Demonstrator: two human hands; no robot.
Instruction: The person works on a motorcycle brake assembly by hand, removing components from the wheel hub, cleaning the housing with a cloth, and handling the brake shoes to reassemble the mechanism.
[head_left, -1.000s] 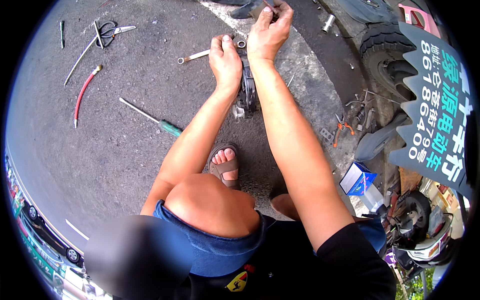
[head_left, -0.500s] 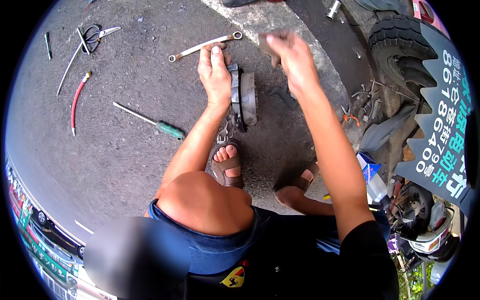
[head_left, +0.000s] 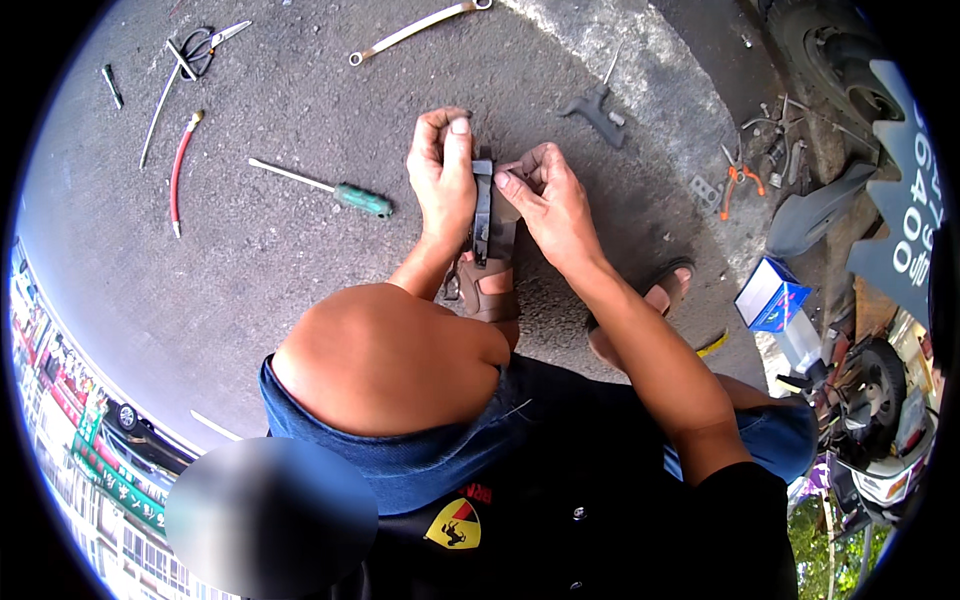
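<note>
A dark metal brake part stands on edge on the asphalt between my two hands. My left hand grips its left side, fingers curled over the top. From the right, my right hand pinches at its upper edge with fingertips together; whether something small is between them is hidden. My knee and sandalled foot sit just below the part.
On the asphalt lie a green-handled screwdriver, a long wrench, a red hose piece, scissors and a T-handle tool. Orange pliers, a blue box and scooter parts crowd the right side.
My right hand came back from reaching up and right and now meets the part. The view has shifted, so both hands and the part sit lower and nearer my knee.
</note>
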